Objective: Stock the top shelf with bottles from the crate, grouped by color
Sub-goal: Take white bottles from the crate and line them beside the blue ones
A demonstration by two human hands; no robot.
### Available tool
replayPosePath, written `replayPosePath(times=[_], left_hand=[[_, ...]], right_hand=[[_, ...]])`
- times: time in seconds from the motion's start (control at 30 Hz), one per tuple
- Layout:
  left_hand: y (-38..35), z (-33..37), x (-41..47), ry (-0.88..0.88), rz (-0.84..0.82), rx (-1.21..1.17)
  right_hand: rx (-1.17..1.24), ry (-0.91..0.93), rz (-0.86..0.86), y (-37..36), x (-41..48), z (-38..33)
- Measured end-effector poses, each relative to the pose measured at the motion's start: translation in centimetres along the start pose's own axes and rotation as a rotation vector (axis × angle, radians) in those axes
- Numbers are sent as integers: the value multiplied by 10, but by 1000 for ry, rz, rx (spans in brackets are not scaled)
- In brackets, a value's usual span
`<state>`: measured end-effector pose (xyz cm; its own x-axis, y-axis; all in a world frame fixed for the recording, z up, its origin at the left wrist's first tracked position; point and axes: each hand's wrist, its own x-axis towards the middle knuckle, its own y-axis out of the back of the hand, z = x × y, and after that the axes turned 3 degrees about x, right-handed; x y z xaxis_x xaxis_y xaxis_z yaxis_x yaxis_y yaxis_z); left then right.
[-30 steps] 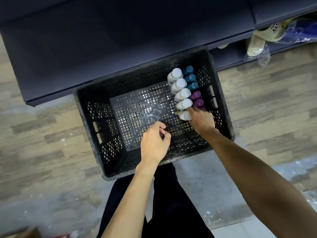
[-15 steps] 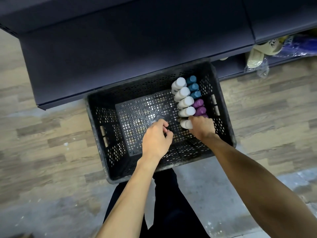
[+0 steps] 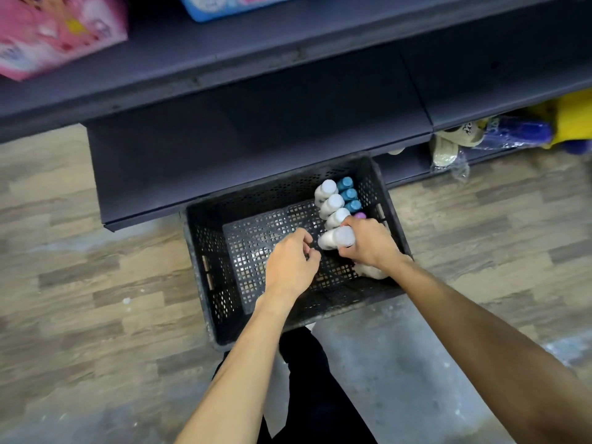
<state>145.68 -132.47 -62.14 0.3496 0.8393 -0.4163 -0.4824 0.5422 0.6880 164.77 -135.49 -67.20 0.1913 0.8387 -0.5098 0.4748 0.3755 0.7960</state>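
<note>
A black perforated crate (image 3: 205, 251) stands on the floor before dark shelving. Along its right side stand white-capped bottles (image 3: 331, 201), blue-capped bottles (image 3: 347, 193) and a purple-capped bottle (image 3: 360, 215). My right hand (image 3: 368, 243) is shut on a white bottle (image 3: 338, 238), lifted and tilted above the others. Another white bottle (image 3: 368, 270) peeks out under my right wrist. My left hand (image 3: 291, 261) hovers over the crate floor with fingers curled and nothing visible in them.
Dark shelves (image 3: 256, 123) rise behind the crate. A pink box (image 3: 54, 30) and a blue box (image 3: 230, 4) sit on an upper shelf. Slippers (image 3: 448, 145) and blue and yellow packages (image 3: 528, 133) lie on the low right shelf. Wood-pattern floor surrounds the crate.
My right hand has closed on a white bottle and raised it out of the row. The view has tilted up, showing upper shelves. My left hand has barely moved.
</note>
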Motion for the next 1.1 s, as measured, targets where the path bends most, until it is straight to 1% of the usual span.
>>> replayPosePath(times=[0.1, 0.2, 0.33, 0.4, 0.47, 0.63, 0.87, 1.1], left_hand=[[11, 6, -3, 1, 1, 6], [25, 14, -6, -22, 23, 26], [53, 39, -8, -70, 57, 55], [72, 56, -10, -96, 83, 74], [93, 73, -10, -131, 113, 92], [150, 119, -13, -219, 233, 119], [219, 165, -23, -331, 344, 158], [289, 210, -41, -507, 507, 317]], right_hand=[[169, 60, 51, 22, -11, -6], [314, 130, 143, 45, -21, -11], [486, 168, 248, 84, -34, -26], [572, 217, 273, 111, -41, -36], [607, 283, 279, 141, -45, -44], [569, 385, 293, 223, -62, -71], [429, 492, 416, 327, -104, -115], [314, 609, 504, 410, -146, -157]])
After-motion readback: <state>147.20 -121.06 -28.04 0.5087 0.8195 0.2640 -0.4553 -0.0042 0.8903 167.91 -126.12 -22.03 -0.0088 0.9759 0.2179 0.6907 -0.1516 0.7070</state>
